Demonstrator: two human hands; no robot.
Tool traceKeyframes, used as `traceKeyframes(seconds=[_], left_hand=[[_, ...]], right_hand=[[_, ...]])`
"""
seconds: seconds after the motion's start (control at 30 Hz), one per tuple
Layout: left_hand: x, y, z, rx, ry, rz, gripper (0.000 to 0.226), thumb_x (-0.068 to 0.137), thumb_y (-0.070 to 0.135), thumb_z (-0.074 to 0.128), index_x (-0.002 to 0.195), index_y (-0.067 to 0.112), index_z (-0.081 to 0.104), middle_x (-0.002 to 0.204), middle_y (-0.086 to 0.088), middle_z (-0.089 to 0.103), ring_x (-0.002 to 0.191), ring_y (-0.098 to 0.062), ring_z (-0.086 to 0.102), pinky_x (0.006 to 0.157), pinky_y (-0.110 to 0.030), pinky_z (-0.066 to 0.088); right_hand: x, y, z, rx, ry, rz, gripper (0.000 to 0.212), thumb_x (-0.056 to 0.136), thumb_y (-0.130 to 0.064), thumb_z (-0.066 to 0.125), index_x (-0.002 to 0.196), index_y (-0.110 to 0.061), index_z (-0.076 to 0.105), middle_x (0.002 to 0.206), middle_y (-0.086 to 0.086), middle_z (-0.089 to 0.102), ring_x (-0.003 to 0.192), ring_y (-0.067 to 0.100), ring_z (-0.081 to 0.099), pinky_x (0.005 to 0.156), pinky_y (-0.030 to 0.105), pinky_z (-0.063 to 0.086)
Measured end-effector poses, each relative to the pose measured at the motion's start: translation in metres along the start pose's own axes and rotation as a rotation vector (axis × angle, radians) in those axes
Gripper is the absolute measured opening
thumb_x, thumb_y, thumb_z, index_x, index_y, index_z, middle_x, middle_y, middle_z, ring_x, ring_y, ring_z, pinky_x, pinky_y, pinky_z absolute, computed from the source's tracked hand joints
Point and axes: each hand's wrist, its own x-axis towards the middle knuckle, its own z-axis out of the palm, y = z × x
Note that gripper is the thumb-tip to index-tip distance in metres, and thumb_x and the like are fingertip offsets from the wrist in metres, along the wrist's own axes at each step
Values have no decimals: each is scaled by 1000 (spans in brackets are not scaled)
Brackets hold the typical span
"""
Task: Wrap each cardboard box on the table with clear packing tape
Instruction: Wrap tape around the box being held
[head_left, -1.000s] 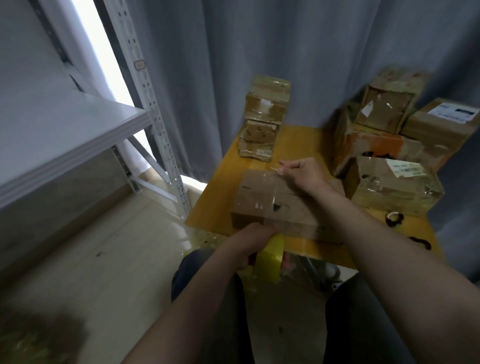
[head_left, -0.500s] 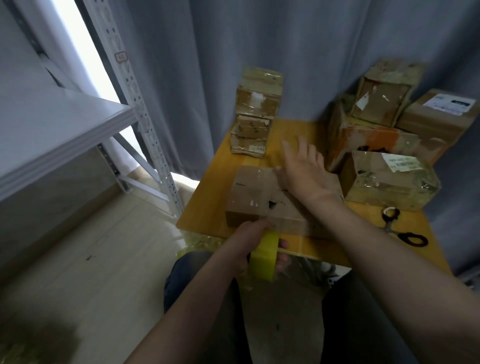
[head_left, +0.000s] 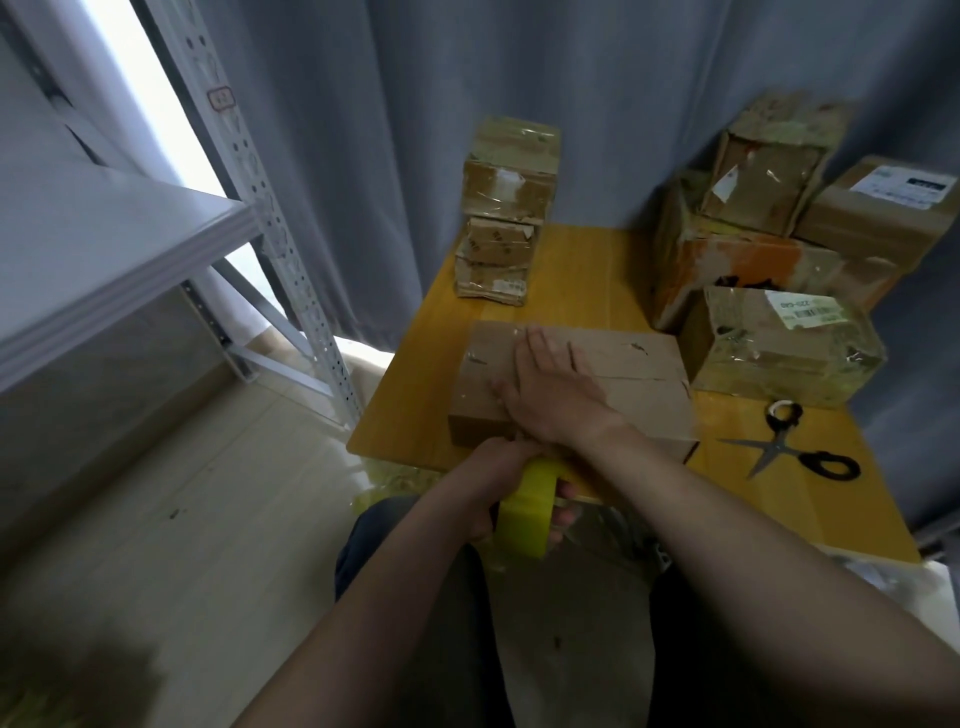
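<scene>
A flat brown cardboard box (head_left: 628, 384) lies at the near edge of the yellow wooden table (head_left: 582, 270). My right hand (head_left: 550, 389) lies flat on its top, fingers straight, pressing down near the left part. Below the table's front edge, my left hand (head_left: 498, 483) grips a yellowish roll of packing tape (head_left: 524, 512), close against the box's front face. The tape strip itself is too faint to make out.
Three taped boxes (head_left: 506, 208) stand stacked at the table's back left. A pile of several boxes (head_left: 779, 260) fills the right back. Black-handled scissors (head_left: 795, 447) lie open at the front right. A metal shelf rack (head_left: 156, 249) stands to the left; grey curtains hang behind.
My right hand went from pinching at the box's far edge to lying flat, then slid toward me along the top. The left hand with the roll has stayed at the front edge.
</scene>
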Motion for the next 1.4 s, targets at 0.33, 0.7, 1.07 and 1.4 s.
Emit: traceKeyframes(seconds=[0.33, 0.7, 1.07, 1.4], left_hand=[[5, -4, 0, -32, 55, -10, 35, 105, 37, 49, 103, 4, 62, 73, -12, 72, 54, -25, 65, 56, -37, 59], [20, -3, -7, 235, 168, 139, 41, 107, 35, 44, 107, 1, 65, 80, -18, 76, 73, -33, 71, 79, -44, 59], [-2, 6, -12, 728, 286, 233, 34, 106, 44, 42, 109, 16, 61, 94, -2, 62, 87, -20, 61, 66, -30, 47], [2, 29, -50, 1520, 255, 825, 70, 69, 52, 67, 134, 32, 53, 141, 6, 49, 135, -19, 41, 115, -47, 32]], right_hand=[[41, 10, -7, 68, 109, 75, 72, 108, -55, 17, 166, -13, 6, 174, 4, -2, 160, 22, -7, 127, 53, -8], [-71, 15, -45, 358, 50, 214, 62, 103, -62, 41, 70, -18, 71, 61, -2, 67, 63, 21, 66, 66, 34, 50], [-125, 21, 15, 1341, -235, 355, 44, 93, -40, 75, 114, -1, 71, 98, 15, 79, 85, 32, 78, 81, 45, 65], [-159, 7, 11, 1264, -206, 242, 26, 106, -29, 55, 86, -13, 61, 62, 3, 57, 50, 12, 55, 49, 21, 46]])
